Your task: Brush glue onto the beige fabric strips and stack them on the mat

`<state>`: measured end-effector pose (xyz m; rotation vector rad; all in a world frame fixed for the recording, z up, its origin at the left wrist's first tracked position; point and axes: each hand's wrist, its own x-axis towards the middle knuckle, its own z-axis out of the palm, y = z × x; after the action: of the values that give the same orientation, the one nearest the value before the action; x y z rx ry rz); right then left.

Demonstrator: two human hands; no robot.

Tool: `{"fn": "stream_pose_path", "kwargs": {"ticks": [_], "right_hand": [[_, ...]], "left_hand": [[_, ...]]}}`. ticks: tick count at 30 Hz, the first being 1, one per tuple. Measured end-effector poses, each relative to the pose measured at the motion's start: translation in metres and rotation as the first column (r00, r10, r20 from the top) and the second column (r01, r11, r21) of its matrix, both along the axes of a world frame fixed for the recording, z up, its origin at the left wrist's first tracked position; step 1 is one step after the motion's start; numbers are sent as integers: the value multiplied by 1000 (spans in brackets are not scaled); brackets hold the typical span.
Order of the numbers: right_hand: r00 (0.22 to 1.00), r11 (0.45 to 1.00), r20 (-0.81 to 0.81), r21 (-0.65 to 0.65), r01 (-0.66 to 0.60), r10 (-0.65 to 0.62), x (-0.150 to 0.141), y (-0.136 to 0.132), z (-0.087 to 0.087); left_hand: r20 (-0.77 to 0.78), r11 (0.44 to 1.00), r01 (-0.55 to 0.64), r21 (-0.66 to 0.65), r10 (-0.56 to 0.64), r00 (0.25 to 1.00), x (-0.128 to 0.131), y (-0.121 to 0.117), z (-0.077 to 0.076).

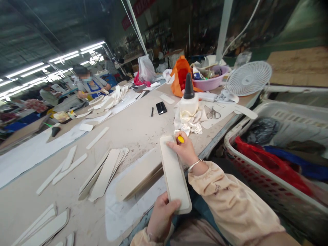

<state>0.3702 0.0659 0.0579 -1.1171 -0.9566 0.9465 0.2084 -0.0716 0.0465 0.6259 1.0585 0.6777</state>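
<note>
A long cream-coloured panel (175, 172) with rounded corners and a slightly darker border is held up over the table's front edge. My left hand (162, 212) is closed on its near end, thumb on top. At the far end, my right hand (186, 150) grips the same panel with the thumb on its face. A small yellow tool end (180, 139) pokes out from the right hand's fingers; the rest of it is hidden. Left of the panel lies a stack of similar beige panels (140, 172) on a white sheet (115, 218).
More panel pieces (106, 174) lie leftward. Beyond my hands are a white bottle with black nozzle (189, 99), scissors (213, 113), a phone (161, 108), an orange bag (180, 77) and a fan (248, 79). A white basket (271, 171) stands right. A co-worker (91, 83) is across the table.
</note>
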Motion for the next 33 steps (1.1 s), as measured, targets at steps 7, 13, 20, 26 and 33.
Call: {"fn": "stream_pose_path", "kwargs": {"ticks": [7,13,20,26,33], "right_hand": [[997,999,74,36,29,-31,0,-5,6],[995,998,89,63,28,-33,1,-7,7],[998,998,56,54,9,-12,0,-9,8],[1000,998,2,59,-17,17,3,-10,12],[981,995,-175,68,-73,84,7,-7,14]], "left_hand": [[-41,998,22,52,-19,999,-9,0,-20],[-169,995,-22,95,38,985,-14,-1,-24],[-90,991,22,130,-11,996,-10,-2,-21],[-97,990,49,129,-36,995,-11,-1,-16],[-81,992,-26,120,36,996,-11,-3,-1]]}}
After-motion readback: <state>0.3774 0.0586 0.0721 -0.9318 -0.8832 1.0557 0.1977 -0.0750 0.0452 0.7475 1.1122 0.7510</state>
